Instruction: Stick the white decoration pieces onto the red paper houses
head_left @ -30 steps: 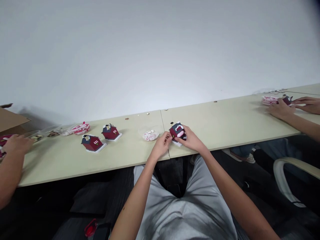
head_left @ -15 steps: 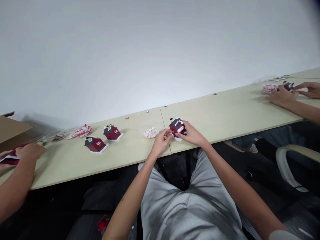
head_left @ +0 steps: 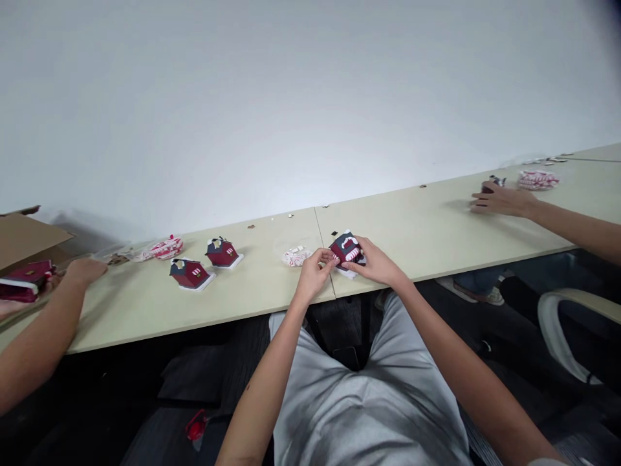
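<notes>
A small dark red toy house (head_left: 343, 244) with a grey-blue roof and white trim stands before me at the table's front edge. My right hand (head_left: 377, 262) is wrapped round its right side, thumb across the front. At the house's left front corner my left hand (head_left: 316, 272) has thumb and fingertips pinched together; a tiny red-and-white striped piece seems to be at the fingertips. The fingers hide part of the house front. Just left of my left hand lies a clear plastic bag (head_left: 295, 255) of small white and red-striped pieces.
Two similar houses (head_left: 191, 274) (head_left: 223, 252) stand on the table (head_left: 262, 278) to the left. Farther left, a co-worker's hands hold another red house (head_left: 24, 281) near a cardboard box (head_left: 29, 236). At right, a co-worker's hand (head_left: 504, 199) grasps a house by a bag of striped pieces (head_left: 538, 180).
My hands stay at the house, which is slightly turned or tilted. The right co-worker's hand has carried its house leftward. The left co-worker's arm has reached farther right, and the red house there shows more.
</notes>
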The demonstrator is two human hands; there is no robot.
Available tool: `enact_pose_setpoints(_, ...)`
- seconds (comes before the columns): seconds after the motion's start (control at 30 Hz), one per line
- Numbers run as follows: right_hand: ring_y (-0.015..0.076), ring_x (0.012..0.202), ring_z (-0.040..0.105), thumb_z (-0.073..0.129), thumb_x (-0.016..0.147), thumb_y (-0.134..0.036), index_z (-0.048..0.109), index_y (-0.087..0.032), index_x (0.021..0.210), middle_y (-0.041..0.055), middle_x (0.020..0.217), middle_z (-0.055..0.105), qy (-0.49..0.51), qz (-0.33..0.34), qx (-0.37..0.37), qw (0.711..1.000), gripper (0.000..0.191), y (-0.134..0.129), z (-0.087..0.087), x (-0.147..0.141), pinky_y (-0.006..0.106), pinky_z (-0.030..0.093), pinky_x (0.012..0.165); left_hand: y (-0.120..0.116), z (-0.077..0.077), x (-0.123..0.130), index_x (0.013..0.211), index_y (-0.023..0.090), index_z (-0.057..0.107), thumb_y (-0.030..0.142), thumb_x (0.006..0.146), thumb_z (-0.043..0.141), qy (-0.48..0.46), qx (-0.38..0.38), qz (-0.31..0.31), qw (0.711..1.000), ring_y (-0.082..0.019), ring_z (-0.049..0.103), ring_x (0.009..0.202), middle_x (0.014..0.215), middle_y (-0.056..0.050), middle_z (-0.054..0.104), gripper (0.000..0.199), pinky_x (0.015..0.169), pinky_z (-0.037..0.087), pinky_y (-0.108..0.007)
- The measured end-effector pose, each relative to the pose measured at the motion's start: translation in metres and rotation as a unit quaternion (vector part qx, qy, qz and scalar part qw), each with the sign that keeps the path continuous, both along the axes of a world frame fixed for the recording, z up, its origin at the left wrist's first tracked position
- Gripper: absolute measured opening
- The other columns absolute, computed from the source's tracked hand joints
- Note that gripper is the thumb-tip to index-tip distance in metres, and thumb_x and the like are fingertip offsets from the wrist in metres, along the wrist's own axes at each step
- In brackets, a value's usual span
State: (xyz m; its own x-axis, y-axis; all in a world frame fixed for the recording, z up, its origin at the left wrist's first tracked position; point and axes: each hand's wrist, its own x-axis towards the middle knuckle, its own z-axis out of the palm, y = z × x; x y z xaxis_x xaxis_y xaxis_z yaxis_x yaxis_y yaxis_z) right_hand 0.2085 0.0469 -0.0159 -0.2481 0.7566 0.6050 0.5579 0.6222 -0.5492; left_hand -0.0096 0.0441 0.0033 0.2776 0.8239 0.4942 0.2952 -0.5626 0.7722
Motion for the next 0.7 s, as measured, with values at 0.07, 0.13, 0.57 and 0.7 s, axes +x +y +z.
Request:
enact_pose_setpoints(0.07,0.0328,0.129,0.055,0.07,0.085,-0.058,0.043,-0.024,0.144,0.0149,0.141,0.054,-0.004,-0.001,0.003,1.0,0.074,-0.0009,0.0005,-0.0003,0.05,0.047,0.108,-0.0011,0.0004,0.0003,0.097,0.019,0.066,0.036,0.089,0.067,0.003,0.009,0.004,1.0,-0.015,0.064,0.085,0.094,-0.004,0.07,0.019,0.074,0.049,-0.025)
enact_pose_setpoints(0.13,0.0331,0.129,0.056,0.07,0.085,-0.059,0.044,-0.024,0.144,0.0145,0.141,0.055,-0.009,0.001,0.008,1.0,0.073,-0.0018,0.0011,-0.0005,0.051,0.048,0.107,-0.0027,0.0014,0.0005,0.097,0.019,0.066,0.035,0.089,0.068,0.015,0.024,0.016,0.999,-0.016,0.065,0.085,0.094,-0.004,0.072,0.018,0.074,0.05,-0.025)
enact_pose_setpoints(0.57,0.0335,0.126,0.058,0.064,0.088,-0.061,0.043,-0.024,0.144,0.014,0.139,0.056,-0.032,-0.001,0.019,0.999,0.07,-0.0042,0.0038,0.0,0.05,0.049,0.106,-0.0067,0.0039,0.0008,0.092,0.02,0.065,0.037,0.091,0.065,0.067,0.094,0.066,0.991,-0.015,0.064,0.077,0.089,-0.002,0.072,0.017,0.077,0.048,-0.027)
enact_pose_setpoints(0.7,0.0333,0.126,0.057,0.063,0.089,-0.06,0.043,-0.025,0.144,0.0136,0.139,0.056,-0.036,-0.002,0.022,0.999,0.068,-0.0046,0.0033,0.0008,0.05,0.049,0.106,-0.0074,0.0051,0.0023,0.095,0.02,0.063,0.036,0.089,0.068,0.033,0.077,0.056,0.995,-0.014,0.062,0.078,0.091,-0.001,0.071,0.018,0.075,0.048,-0.026)
